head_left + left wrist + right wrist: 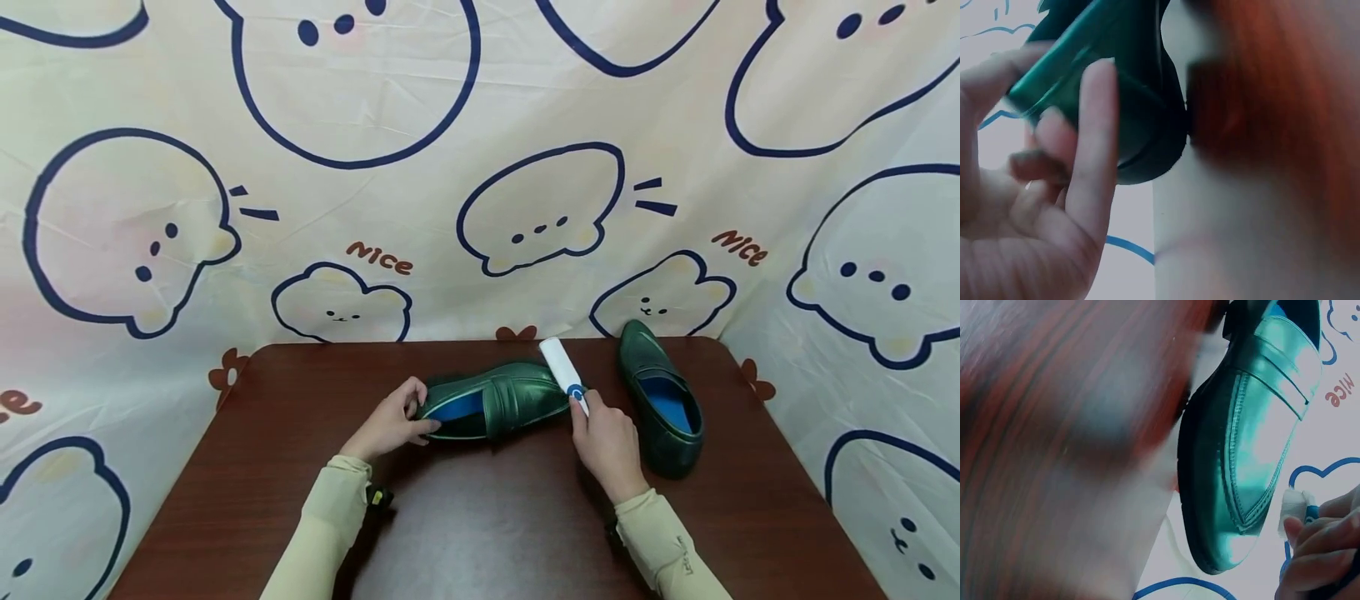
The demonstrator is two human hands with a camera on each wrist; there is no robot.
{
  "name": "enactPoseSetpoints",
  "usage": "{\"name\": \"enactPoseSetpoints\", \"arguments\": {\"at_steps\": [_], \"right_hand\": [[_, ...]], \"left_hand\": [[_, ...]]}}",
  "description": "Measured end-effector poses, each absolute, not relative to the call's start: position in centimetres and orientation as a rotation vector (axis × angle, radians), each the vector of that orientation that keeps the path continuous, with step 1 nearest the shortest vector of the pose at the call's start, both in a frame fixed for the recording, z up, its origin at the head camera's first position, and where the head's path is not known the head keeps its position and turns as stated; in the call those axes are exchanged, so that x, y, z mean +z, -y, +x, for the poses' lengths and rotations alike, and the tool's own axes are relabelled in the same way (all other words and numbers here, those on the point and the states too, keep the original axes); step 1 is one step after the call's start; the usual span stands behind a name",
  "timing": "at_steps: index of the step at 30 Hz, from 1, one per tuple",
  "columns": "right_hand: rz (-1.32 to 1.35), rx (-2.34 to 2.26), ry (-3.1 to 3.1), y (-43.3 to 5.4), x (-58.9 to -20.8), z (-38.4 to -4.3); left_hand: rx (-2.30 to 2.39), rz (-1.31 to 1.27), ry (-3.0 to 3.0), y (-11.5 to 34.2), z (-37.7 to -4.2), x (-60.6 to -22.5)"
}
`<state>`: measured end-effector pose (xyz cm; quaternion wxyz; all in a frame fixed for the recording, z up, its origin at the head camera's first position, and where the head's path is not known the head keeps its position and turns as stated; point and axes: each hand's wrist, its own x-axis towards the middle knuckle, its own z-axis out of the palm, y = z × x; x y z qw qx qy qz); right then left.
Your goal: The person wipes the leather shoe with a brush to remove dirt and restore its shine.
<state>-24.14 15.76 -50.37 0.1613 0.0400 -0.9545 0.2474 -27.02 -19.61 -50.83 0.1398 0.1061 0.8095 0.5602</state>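
Note:
A shiny green loafer (525, 396) with a blue insole lies lengthwise near the table's back edge, toe to the right. My left hand (392, 421) grips its heel end, the thumb at the rim of the opening; close up, the fingers lie along the heel of the loafer (1129, 106). My right hand (609, 442) holds a white brush-like tool (558, 362) with a round blue mark, over the toe. In the right wrist view the hand (1329, 550) and the tool's pale head (1296, 509) are partly cut off, beside the loafer's toe (1235, 540).
The matching green loafer (663, 408) stands to the right of my right hand, toe toward the back. Under everything is a dark brown wooden table (465, 525). A pale cartoon-printed cloth (420, 208) hangs behind the table and along both sides.

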Motion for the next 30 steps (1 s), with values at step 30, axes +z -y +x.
{"name": "enactPoseSetpoints", "arguments": {"at_steps": [30], "right_hand": [[0.243,0.730,2.720,-14.8,-49.8,-23.4]], "left_hand": [[1.813,-0.141,-1.986,17.1,-25.3,-53.3]]}}
